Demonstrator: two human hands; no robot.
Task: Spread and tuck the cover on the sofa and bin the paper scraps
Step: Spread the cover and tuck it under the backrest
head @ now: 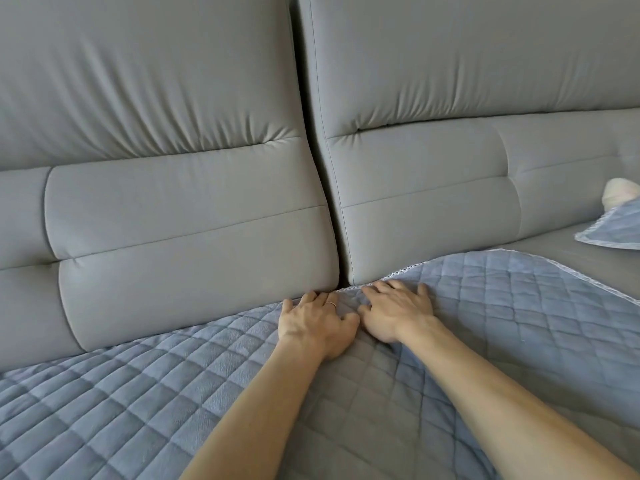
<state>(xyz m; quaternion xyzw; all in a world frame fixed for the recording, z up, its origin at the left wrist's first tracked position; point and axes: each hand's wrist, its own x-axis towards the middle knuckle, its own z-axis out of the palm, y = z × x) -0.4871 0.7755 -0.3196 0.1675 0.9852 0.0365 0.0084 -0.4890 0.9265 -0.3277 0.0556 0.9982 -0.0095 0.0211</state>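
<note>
Left back cushion: padded grey fabric sofa cushion (173,220), upright; its lower edge meets the seat.
Cover: blue quilted fabric cover (138,393), lying over the seat on the left and centre, with its back edge at the foot of the cushions.
Left hand: left hand (317,323) palm-down on the cover, fingers fairly straight and a little apart, tips pushed into the crease under the left cushion. It grasps nothing. Thin ring (331,304) on one finger.
Cushion gap: dark vertical gap (313,168) between the two back cushions, reaching the seat between the hands.
Right hand: right hand (398,313) flat on the cover just beside the left, fingers spread, pressing and not gripping.
Cover edge: pale lace-trimmed edge (554,268) curves away from the crease, untucked on this side.
Bare seat: grey seat fabric (571,254) exposed beyond that edge.
Far right: a second blue quilted piece (613,230) with a cream object (620,195) behind it; I cannot identify it.
Paper scraps: none in view.
Handling, judged: soft, limp, light; it bunches readily and will not hold shape.
Hold point, judged: pinch the trimmed edge to draw it rightward, then push it into the crease with flat fingertips.
</note>
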